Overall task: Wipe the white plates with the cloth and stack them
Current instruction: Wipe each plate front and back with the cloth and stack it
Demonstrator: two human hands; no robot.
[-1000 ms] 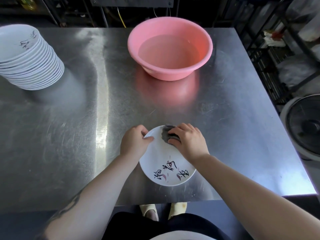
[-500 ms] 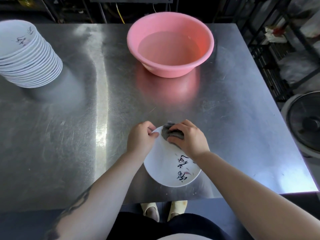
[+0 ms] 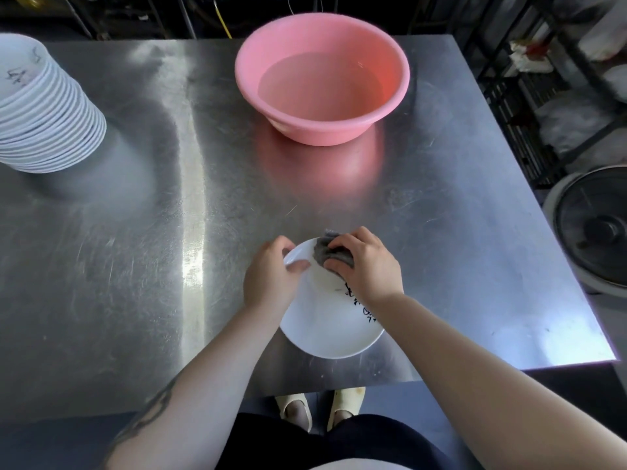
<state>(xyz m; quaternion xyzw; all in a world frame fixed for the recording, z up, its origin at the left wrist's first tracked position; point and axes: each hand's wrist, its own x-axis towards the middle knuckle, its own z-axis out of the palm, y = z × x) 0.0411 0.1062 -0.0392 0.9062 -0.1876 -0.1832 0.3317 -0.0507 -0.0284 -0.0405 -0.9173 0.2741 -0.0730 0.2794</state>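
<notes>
A white plate [image 3: 325, 330] with dark painted characters near its right rim lies close to the steel table's front edge. My left hand [image 3: 271, 276] grips the plate's far left rim, thumb on the inside. My right hand [image 3: 366, 262] presses a crumpled grey cloth [image 3: 322, 251] onto the plate's far side, fingers curled over it. A tall stack of white plates [image 3: 44, 110] stands at the table's far left.
A pink basin [image 3: 322, 79] holding water sits at the back middle of the steel table [image 3: 135, 249]. A round fan [image 3: 593, 228] stands on the floor off the right edge. Dark shelving with bags is behind it.
The plate has turned counter-clockwise under my hands: its painted characters moved from the near edge round to the right rim. Both hands stay on the far side of the plate.
</notes>
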